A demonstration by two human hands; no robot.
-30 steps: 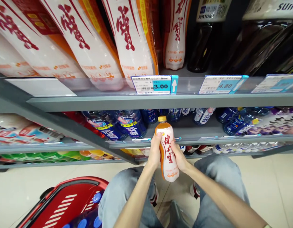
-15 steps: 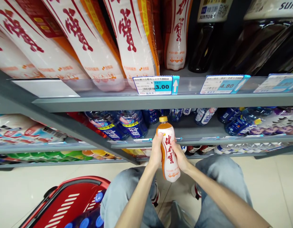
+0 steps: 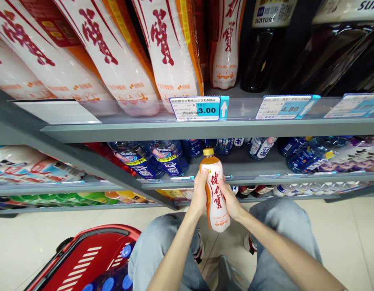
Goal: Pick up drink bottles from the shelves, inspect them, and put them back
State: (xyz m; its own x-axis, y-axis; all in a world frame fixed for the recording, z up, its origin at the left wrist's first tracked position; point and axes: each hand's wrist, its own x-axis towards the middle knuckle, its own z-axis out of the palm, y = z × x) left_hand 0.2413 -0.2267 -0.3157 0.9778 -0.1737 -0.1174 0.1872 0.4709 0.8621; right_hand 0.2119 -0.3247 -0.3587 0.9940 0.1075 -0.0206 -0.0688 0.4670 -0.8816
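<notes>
Between both of my hands is a white and orange drink bottle (image 3: 216, 194) with a yellow cap and red lettering, tilted slightly, its label facing me. My left hand (image 3: 200, 192) wraps round its left side, the thumb on the upper label. On the right side, my right hand (image 3: 231, 198) is closed against the bottle's middle. The fingers behind the bottle are hidden. Bottles of the same design (image 3: 171, 52) stand in a row on the upper shelf, above a price tag (image 3: 199, 109) reading 3.00.
A grey shelf edge (image 3: 205, 131) crosses above my hands. Blue drink bottles (image 3: 170, 157) stand on the lower shelf (image 3: 250, 167). At lower left is a red basket (image 3: 80, 258) holding blue-capped bottles (image 3: 108, 283). My knees (image 3: 284, 230) flank my forearms. Dark bottles (image 3: 259, 60) stand at upper right.
</notes>
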